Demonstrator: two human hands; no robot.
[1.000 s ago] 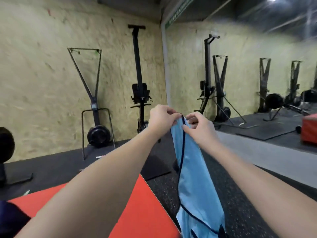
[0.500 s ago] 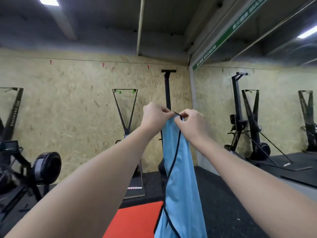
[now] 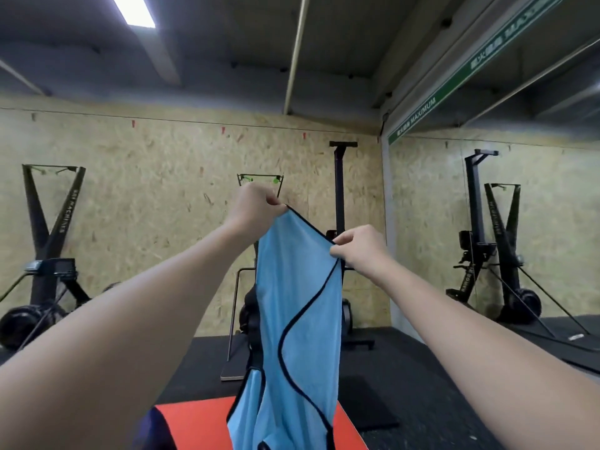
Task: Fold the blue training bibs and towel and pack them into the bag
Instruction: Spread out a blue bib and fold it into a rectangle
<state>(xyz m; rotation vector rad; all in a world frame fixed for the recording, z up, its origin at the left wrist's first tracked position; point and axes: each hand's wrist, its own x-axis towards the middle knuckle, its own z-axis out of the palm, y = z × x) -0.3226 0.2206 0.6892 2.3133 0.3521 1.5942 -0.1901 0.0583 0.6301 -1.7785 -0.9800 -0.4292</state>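
Observation:
A light blue training bib (image 3: 292, 319) with dark trim hangs in the air in front of me, its lower part reaching past the bottom of the frame. My left hand (image 3: 251, 204) pinches the bib's top edge at the upper left corner. My right hand (image 3: 360, 248) pinches the same edge lower and to the right, so the top edge slopes down between them. A dark blue shape (image 3: 156, 430), perhaps the bag, shows at the bottom left on the red mat. No towel is in view.
A red mat (image 3: 194, 423) lies below the bib on the black rubber floor (image 3: 406, 384). Black exercise machines (image 3: 48, 254) stand along the chipboard wall. A wall mirror (image 3: 503, 238) is on the right.
My hands have moved apart along the bib's top edge, spreading it; the right hand dropped lower. The camera has tilted up, showing more ceiling and less mat.

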